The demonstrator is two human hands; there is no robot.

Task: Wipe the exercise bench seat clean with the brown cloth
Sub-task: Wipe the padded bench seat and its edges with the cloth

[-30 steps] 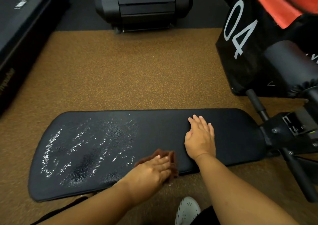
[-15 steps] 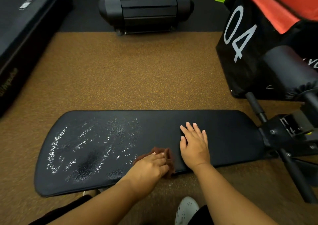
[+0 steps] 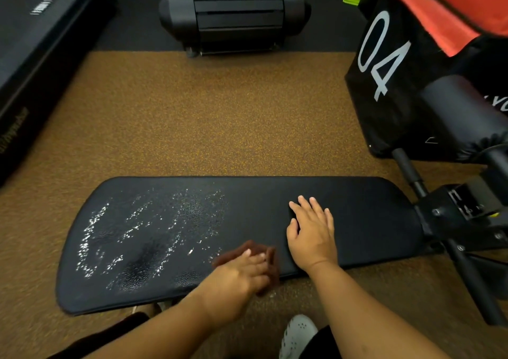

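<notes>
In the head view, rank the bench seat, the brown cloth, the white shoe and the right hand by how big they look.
1. bench seat
2. right hand
3. white shoe and brown cloth: both partly hidden, so unsure.

Warm dim light, wet glare, blurred edges, wide-angle bending
</notes>
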